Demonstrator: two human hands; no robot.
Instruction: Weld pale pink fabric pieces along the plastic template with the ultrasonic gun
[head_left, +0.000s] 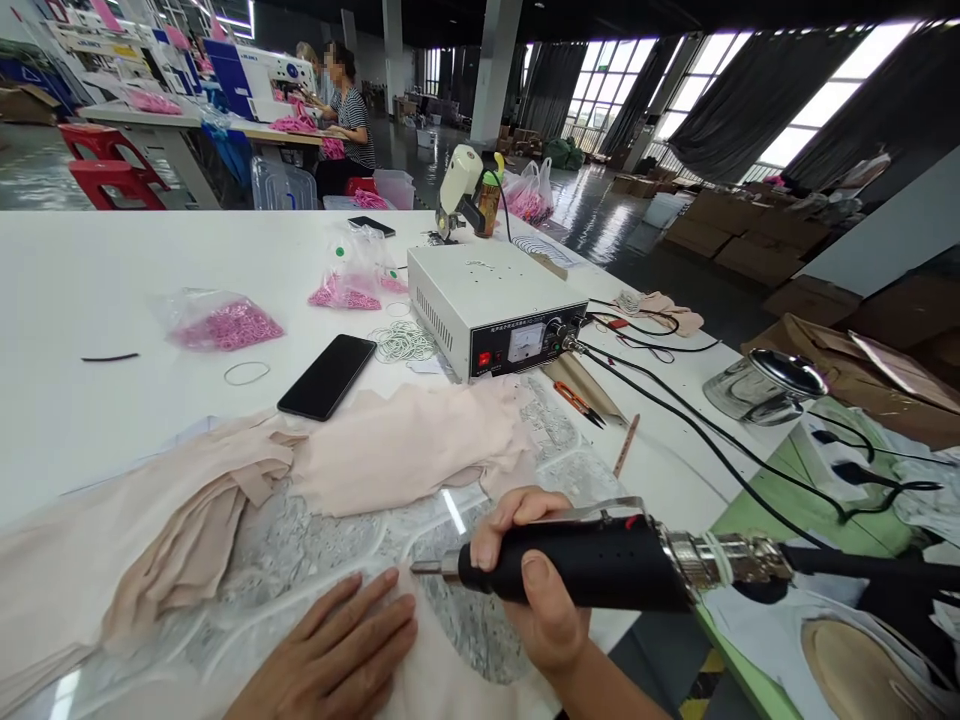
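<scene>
My right hand (536, 590) is wrapped round a black handheld welding tool (592, 562) whose metal tip (427, 568) points left, just above pale pink fabric. A black cable runs from the tool's metal end (724, 560) to a white control box (491, 305) with a dial. My left hand (337, 650) lies flat, fingers stretched out, pressing a piece of pink fabric (442, 680) beside the tip. More beige-pink fabric pieces (405, 445) lie heaped on a glass plate (300, 560) in front of me.
A black phone (327, 376) lies on the white table (90, 300), with bags of pink rings (225, 322), white elastic loops (403, 342), orange snips (576, 400) and a steel kettle (765, 385). A person (346, 105) works at a sewing machine far behind.
</scene>
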